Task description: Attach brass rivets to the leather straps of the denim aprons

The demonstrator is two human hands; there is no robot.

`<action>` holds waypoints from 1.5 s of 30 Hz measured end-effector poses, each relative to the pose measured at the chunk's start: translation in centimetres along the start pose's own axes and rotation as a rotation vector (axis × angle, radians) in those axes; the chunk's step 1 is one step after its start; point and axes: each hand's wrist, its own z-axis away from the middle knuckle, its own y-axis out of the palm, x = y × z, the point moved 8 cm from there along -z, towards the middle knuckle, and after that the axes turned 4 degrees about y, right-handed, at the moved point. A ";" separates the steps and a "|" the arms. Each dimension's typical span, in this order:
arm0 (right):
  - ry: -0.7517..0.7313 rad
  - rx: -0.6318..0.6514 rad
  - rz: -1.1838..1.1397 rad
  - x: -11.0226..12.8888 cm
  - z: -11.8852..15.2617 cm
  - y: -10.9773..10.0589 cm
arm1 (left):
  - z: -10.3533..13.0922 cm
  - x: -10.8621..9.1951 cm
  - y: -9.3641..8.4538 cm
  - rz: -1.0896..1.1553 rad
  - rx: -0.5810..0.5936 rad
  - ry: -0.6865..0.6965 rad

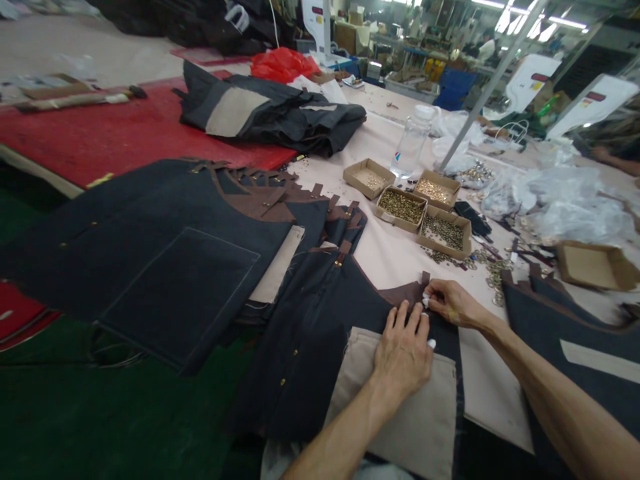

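Cloth pocket (405, 420) — under left hand (404, 353)

Ceiling lights (567, 23) glare far beyond R hand (453, 303); floor (190, 427) v. dim, well left of L hand (403, 350). Bkgd past hands blurry, pic slightly hazy, edges stretched.

Left hand (404, 350) palm down, fingers extended and slightly spread, lying across top edge of tan pocket (425, 413); left forearm (345, 433) crosses pocket's left part. Right hand (447, 301) beyond pocket's top edge, fingers curled, thumb and index drawn together; right forearm (540, 373) slants in from pocket's right.
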 end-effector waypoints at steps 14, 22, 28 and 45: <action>0.046 -0.104 -0.089 -0.5 0.3 -0.2 | 0.0 -0.1 0.1 -0.033 -0.005 0.001; -0.017 -0.164 0.074 -1.0 0.6 0.5 | 0.1 -0.1 -0.1 -0.040 -0.003 0.007; 0.043 -0.222 -0.008 -1.9 0.9 0.9 | 0.1 -0.2 -0.3 -0.036 -0.001 0.008; -0.191 -0.336 -0.022 1.1 2.8 0.9 | 0.1 -0.3 -0.3 -0.033 -0.002 0.002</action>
